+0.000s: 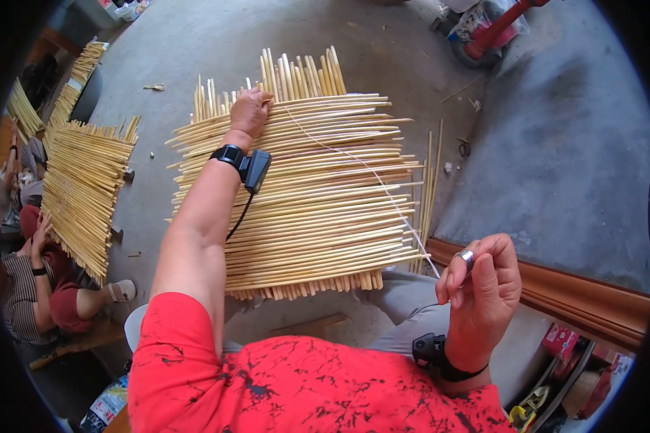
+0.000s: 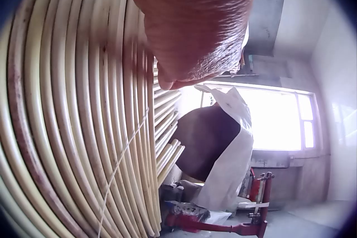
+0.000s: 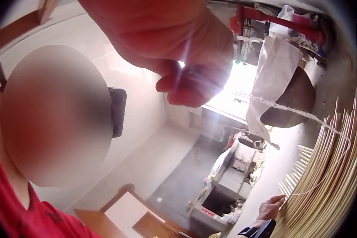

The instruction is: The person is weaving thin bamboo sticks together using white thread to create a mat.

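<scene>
A mat of pale, peeled stalks (image 1: pixel 303 195) lies across the person's lap, its top layer running crosswise over another layer. At its far edge, the left hand (image 1: pixel 250 112) grips the stalks with curled fingers. From beside that hand a white string (image 1: pixel 372 170) runs slantwise over the mat to the right. The right hand (image 1: pixel 484 289) is raised off the mat's near right corner and pinches the string's end between thumb and fingers. A wide metal ring (image 1: pixel 465 257) sits on one of its fingers. In the left wrist view, the left fingertips are hidden.
Loose stalks (image 1: pixel 432 187) lie on the floor right of the mat, beside a brown wooden rail (image 1: pixel 556 299). To the left, another person (image 1: pixel 40 281) sits with a second stalk mat (image 1: pixel 87 187). A red metal stand (image 1: pixel 495 32) is at the far right.
</scene>
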The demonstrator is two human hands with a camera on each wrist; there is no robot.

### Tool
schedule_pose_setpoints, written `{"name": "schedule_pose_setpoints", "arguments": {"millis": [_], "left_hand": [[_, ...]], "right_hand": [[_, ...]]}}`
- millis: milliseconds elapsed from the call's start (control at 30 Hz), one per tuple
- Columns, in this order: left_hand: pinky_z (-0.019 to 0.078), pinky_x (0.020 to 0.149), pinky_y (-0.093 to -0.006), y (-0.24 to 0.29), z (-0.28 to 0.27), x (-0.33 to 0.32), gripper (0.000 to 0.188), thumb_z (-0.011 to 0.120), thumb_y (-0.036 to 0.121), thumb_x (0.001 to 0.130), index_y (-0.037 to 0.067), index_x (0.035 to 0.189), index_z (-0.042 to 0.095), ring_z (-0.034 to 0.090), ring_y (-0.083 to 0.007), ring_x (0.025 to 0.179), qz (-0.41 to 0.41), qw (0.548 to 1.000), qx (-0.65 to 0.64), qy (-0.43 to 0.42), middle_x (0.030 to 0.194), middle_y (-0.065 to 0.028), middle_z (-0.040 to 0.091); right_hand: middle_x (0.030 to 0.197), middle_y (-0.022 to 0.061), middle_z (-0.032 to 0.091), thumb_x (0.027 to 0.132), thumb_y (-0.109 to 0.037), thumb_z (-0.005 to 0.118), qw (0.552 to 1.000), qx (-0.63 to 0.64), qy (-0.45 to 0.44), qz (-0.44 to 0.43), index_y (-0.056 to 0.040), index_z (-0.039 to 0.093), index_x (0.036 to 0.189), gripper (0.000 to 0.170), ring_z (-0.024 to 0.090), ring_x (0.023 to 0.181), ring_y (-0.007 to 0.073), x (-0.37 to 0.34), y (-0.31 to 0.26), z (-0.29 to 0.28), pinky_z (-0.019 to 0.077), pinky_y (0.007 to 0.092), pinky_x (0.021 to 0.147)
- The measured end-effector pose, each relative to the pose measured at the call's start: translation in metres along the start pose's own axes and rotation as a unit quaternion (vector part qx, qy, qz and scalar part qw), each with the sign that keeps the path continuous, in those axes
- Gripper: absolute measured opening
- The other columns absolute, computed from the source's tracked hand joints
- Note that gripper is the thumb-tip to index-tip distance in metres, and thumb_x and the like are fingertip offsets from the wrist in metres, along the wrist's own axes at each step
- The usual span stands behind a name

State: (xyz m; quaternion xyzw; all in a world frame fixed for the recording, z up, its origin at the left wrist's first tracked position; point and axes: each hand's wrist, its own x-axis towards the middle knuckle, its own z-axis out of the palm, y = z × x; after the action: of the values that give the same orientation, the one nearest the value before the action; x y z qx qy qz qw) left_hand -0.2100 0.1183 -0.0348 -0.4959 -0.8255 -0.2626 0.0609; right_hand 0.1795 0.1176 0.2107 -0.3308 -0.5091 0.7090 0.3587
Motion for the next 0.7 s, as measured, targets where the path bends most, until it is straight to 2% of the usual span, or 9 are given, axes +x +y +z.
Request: {"name": "schedule_pose_setpoints", "arguments": {"millis": [300,433,467,600,667,700], "left_hand": [[0.044,0.076,-0.0334,0.005,0.0,-0.002,0.011,0.062,0.015,0.074,0.01,0.083,0.065,0.053,-0.024,0.085,0.02,0.999,0.035,-0.013,0.082,-0.0045,0.059],[0.0463,0.068,-0.0351,0.003,0.009,0.007,0.003,0.06,0.013,0.068,0.015,0.069,0.062,0.053,-0.0236,0.083,0.074,0.995,0.065,-0.015,0.078,-0.0029,0.058],[0.0445,0.072,-0.0359,0.007,0.006,0.009,0.007,0.063,0.014,0.07,0.012,0.076,0.063,0.052,-0.0248,0.083,0.066,0.993,0.078,-0.051,0.077,-0.0044,0.058],[0.0442,0.074,-0.0364,0.007,0.01,0.014,0.007,0.064,0.017,0.07,0.013,0.076,0.064,0.053,-0.0244,0.085,0.033,0.997,0.047,-0.058,0.081,-0.0038,0.06],[0.0441,0.075,-0.0357,0.01,0.009,0.018,0.009,0.065,0.018,0.07,0.013,0.077,0.065,0.053,-0.0245,0.086,-0.01,0.993,0.044,-0.108,0.084,-0.0038,0.061],[0.0441,0.075,-0.0357,0.012,0.006,0.019,0.009,0.065,0.018,0.07,0.013,0.077,0.065,0.053,-0.0245,0.086,-0.008,0.993,0.044,-0.108,0.084,-0.0038,0.061]], "right_hand": [[0.066,0.0059,0.048,0.09,-0.013,0.045,1.0,0.004,-0.003,-0.013,-0.0018,0.041,0.088,0.012,0.04,0.045,0.008,0.004,0.003,0.001,0.0387,0.0219,0.043],[0.065,0.0058,0.047,0.09,-0.014,0.045,1.0,-0.006,-0.003,-0.014,-0.0024,0.04,0.087,0.013,0.039,0.045,0.0076,0.002,0.004,0.002,0.0378,0.0215,0.042],[0.065,0.0055,0.046,0.09,-0.014,0.045,1.0,-0.003,-0.003,-0.023,-0.0027,0.04,0.087,0.013,0.038,0.044,0.0075,0.003,0.004,0.002,0.0371,0.0211,0.041],[0.064,0.0047,0.045,0.09,-0.015,0.045,0.999,-0.003,0.0,-0.033,-0.0035,0.04,0.085,0.013,0.037,0.044,0.007,0.001,0.005,0.004,0.0356,0.0202,0.04],[0.065,0.0047,0.045,0.09,-0.015,0.045,0.999,-0.004,0.003,-0.034,-0.0035,0.04,0.085,0.013,0.038,0.044,0.0069,0.001,0.005,0.002,0.0357,0.0203,0.04],[0.066,0.0048,0.045,0.09,-0.014,0.045,0.999,0.001,0.005,-0.033,-0.0033,0.041,0.086,0.013,0.038,0.044,0.0069,0.001,0.005,0.001,0.0358,0.0204,0.04]]}}
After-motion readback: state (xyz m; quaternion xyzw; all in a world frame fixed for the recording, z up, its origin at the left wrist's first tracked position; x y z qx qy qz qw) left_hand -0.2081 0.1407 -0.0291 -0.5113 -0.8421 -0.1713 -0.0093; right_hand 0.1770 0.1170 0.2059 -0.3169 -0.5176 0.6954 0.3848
